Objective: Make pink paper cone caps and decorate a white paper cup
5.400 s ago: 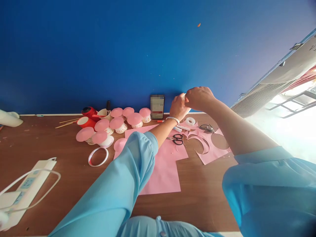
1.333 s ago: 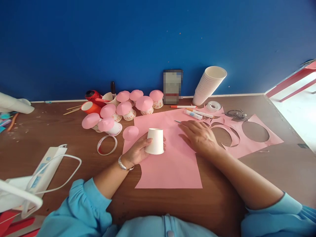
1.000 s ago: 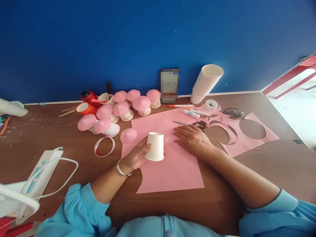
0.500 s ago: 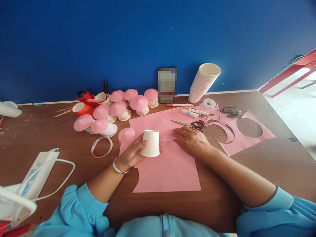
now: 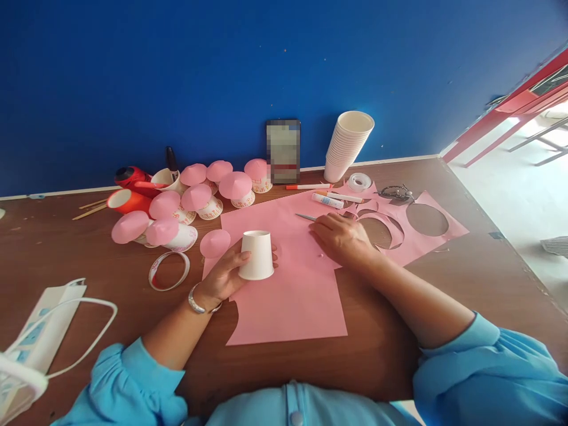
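Observation:
My left hand (image 5: 226,269) grips a white paper cup (image 5: 257,255), its wide rim facing down, above a large pink paper sheet (image 5: 288,307). Over the sheet's right part, my right hand (image 5: 339,236) is closed with curled fingers on the scissors (image 5: 305,217). Only their blade tip shows; the handles are hidden under the hand. A pink paper cone (image 5: 215,243) lies just beyond my left wrist. Further back left stand several cut cups with pink cone roofs, one of them a decorated cup (image 5: 243,199).
At the wall are a phone (image 5: 283,152) and a leaning stack of white cups (image 5: 348,145). A glue stick (image 5: 327,200), orange markers, a clear tape roll (image 5: 359,181) and cut pink scraps (image 5: 415,251) lie right. A tape ring (image 5: 153,275) and a power strip (image 5: 48,325) are left.
My right hand has gone from lying flat with stretched fingers to curling over the scissors' handles. My left hand keeps holding the cup. The whole view has shifted slightly.

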`<state>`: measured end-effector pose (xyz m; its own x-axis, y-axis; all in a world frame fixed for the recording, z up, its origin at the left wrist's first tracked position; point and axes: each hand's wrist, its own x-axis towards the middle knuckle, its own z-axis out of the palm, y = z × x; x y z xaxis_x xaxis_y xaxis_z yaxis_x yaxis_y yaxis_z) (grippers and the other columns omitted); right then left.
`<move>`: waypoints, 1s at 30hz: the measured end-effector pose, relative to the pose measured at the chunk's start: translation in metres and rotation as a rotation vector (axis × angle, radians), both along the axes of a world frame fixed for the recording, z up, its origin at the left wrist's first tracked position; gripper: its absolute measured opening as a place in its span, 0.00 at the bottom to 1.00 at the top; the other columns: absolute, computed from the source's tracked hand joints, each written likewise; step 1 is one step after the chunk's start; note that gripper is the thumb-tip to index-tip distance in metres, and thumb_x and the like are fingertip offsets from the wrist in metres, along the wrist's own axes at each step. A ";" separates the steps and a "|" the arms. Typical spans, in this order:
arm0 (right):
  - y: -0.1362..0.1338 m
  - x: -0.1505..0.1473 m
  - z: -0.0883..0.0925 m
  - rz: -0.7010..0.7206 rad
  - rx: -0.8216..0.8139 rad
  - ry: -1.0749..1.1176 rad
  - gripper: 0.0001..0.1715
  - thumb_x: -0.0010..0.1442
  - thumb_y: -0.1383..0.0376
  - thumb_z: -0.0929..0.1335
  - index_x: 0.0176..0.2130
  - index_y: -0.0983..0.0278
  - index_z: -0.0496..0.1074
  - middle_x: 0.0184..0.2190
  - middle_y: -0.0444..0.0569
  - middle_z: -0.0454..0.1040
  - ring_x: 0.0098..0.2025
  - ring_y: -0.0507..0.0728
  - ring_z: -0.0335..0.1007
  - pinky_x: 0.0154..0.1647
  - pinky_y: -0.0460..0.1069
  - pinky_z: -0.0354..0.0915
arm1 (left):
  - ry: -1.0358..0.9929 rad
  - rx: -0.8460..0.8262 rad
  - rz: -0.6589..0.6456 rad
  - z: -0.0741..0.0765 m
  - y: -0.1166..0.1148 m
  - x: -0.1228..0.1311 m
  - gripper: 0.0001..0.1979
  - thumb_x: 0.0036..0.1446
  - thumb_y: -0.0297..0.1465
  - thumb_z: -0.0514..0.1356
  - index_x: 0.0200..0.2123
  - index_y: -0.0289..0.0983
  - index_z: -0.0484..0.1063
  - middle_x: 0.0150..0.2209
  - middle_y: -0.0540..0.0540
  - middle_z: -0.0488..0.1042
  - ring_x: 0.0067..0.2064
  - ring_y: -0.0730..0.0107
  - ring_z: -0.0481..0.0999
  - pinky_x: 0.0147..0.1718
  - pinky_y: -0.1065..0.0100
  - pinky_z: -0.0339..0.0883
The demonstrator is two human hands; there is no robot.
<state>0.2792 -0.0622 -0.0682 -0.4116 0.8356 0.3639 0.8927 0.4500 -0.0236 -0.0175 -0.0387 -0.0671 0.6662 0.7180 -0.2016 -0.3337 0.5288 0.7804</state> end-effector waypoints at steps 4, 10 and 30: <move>0.013 0.027 0.004 -0.267 0.074 0.029 0.18 0.74 0.65 0.62 0.42 0.63 0.80 0.38 0.54 0.80 0.40 0.60 0.72 0.30 0.52 0.56 | -0.002 0.001 0.007 0.000 -0.001 0.000 0.24 0.58 0.37 0.68 0.57 0.35 0.75 0.53 0.34 0.80 0.52 0.48 0.81 0.49 0.53 0.77; 0.025 0.060 -0.003 -0.383 0.081 0.040 0.14 0.70 0.63 0.65 0.48 0.62 0.79 0.46 0.57 0.78 0.48 0.66 0.69 0.39 0.55 0.65 | 0.073 0.056 0.020 -0.002 -0.004 0.000 0.26 0.58 0.38 0.69 0.58 0.37 0.74 0.50 0.36 0.80 0.50 0.47 0.81 0.47 0.52 0.75; 0.022 0.034 0.009 -0.325 -0.294 0.961 0.09 0.66 0.57 0.67 0.40 0.59 0.73 0.29 0.46 0.73 0.29 0.56 0.68 0.30 0.51 0.65 | 0.289 0.481 -0.026 0.004 -0.008 0.006 0.29 0.58 0.36 0.70 0.62 0.42 0.69 0.59 0.38 0.73 0.59 0.48 0.72 0.56 0.56 0.66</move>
<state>0.3132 -0.0403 -0.0593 0.2016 0.9621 0.1839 0.5174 0.0548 -0.8540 -0.0119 -0.0466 -0.0633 0.6513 0.7581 -0.0327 -0.0623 0.0964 0.9934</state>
